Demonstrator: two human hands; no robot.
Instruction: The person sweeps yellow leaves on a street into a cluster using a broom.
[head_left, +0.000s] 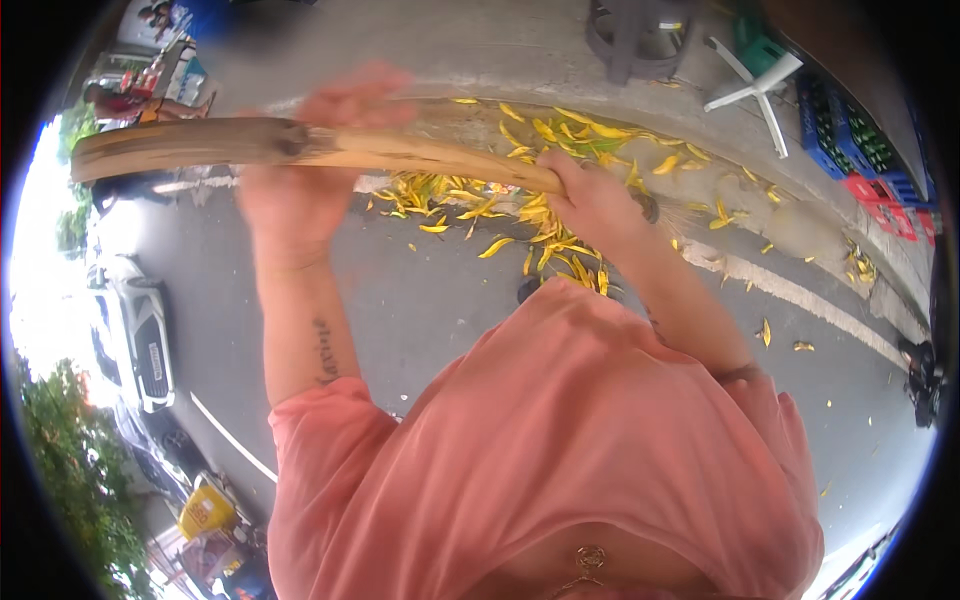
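A long wooden broom handle (420, 154) slants across the view, its thick top end close to me on the left. My right hand (592, 196) is wrapped around the handle lower down. Past that hand, a dark binding and thin brown bristles (694, 221) show, partly hidden by my forearm. My left hand (296, 206) is motion-blurred at the upper handle, which covers its middle. Its fingers extend beyond the far side, and whether they grip is unclear. Yellow fallen leaves (566, 232) lie in a pile by the curb under the handle.
A curb (750, 135) borders the asphalt road (420, 300). Beyond stand an upturned white chair base (757, 90) and blue bottle crates (821, 131). A white car (146, 337) and a vehicle with a yellow box (206, 510) are at left. People (142, 105) are at upper left.
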